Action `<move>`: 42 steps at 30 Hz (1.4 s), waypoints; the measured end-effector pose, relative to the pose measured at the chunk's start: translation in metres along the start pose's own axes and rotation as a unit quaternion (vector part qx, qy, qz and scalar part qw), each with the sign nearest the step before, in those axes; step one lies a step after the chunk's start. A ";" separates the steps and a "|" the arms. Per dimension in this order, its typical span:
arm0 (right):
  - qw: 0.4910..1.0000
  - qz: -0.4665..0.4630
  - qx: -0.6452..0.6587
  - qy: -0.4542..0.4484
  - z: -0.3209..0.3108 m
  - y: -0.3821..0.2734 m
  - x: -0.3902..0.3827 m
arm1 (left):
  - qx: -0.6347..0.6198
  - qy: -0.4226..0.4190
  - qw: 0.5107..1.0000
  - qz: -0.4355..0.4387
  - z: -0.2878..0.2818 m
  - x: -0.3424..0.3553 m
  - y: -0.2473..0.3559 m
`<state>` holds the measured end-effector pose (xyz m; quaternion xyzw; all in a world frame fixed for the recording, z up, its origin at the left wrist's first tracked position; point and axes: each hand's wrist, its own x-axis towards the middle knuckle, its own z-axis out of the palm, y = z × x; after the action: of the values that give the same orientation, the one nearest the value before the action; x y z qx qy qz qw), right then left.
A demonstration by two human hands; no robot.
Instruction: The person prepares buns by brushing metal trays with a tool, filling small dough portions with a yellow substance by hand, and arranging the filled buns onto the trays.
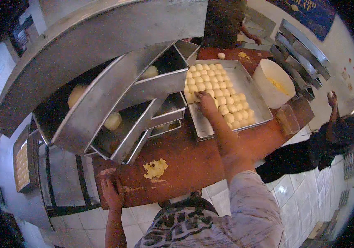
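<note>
My right hand (207,104) reaches into a metal baking tray (243,78) of pale dough balls. Its fingers are closed on a dough ball (190,98) at the left edge of the packed rows; the fingers partly cover it. The dough balls (222,99) sit close together in several rows, with bare metal along the tray's right side. At the left end of the reddish-brown table (177,173), my left hand (113,193) lies with its fingers stretched out on the surface, holding nothing that I can see. A pinkish scrap is just beyond its fingertips.
A yellow smear of soft fat (155,168) lies between my hands. Stacked metal pans (123,91) with dough lumps crowd the left. A white bucket (272,84) and clear container (288,120) stand right of the tray. Another person (326,140) is at the right, one more at the far side.
</note>
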<state>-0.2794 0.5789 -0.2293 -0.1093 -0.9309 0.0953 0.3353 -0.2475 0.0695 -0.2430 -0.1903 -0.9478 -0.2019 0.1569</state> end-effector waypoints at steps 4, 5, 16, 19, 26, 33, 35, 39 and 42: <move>0.969 0.157 -0.074 -0.177 0.018 0.016 0.018 | -0.079 -0.011 0.997 -0.013 -0.010 -0.019 0.020; 0.973 0.163 -0.044 -0.160 -0.004 0.008 0.024 | -0.095 -0.029 0.995 -0.007 -0.021 -0.024 0.032; 0.866 -0.024 0.387 -0.316 -0.207 -0.150 -0.067 | -0.273 -0.045 0.961 0.012 -0.055 -0.017 0.225; 0.741 -0.043 0.464 -0.483 -0.163 -0.152 -0.096 | -0.417 -0.145 0.895 -0.063 -0.030 -0.045 0.199; 0.927 -0.123 0.217 -0.280 -0.054 -0.138 -0.119 | -0.509 -0.113 0.729 -0.444 -0.047 -0.055 0.135; 0.917 -0.254 0.087 -0.295 -0.061 -0.136 -0.124 | -0.358 -0.073 0.917 -0.160 -0.043 -0.044 0.139; 0.914 -0.217 0.096 -0.330 -0.071 -0.133 -0.119 | -0.273 -0.048 0.957 -0.083 -0.048 -0.029 0.144; 0.843 0.068 0.399 -0.354 -0.106 -0.141 -0.101 | -0.437 -0.067 0.877 -0.189 -0.057 -0.001 0.163; 0.713 0.254 0.566 -0.326 -0.156 -0.170 -0.099 | -0.537 -0.059 0.801 -0.258 -0.057 0.014 0.204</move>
<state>-0.1277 0.4055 -0.1279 -0.0937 -0.6914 0.7158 -0.0271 -0.1610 0.2209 -0.1225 -0.0039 -0.7087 -0.7004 -0.0846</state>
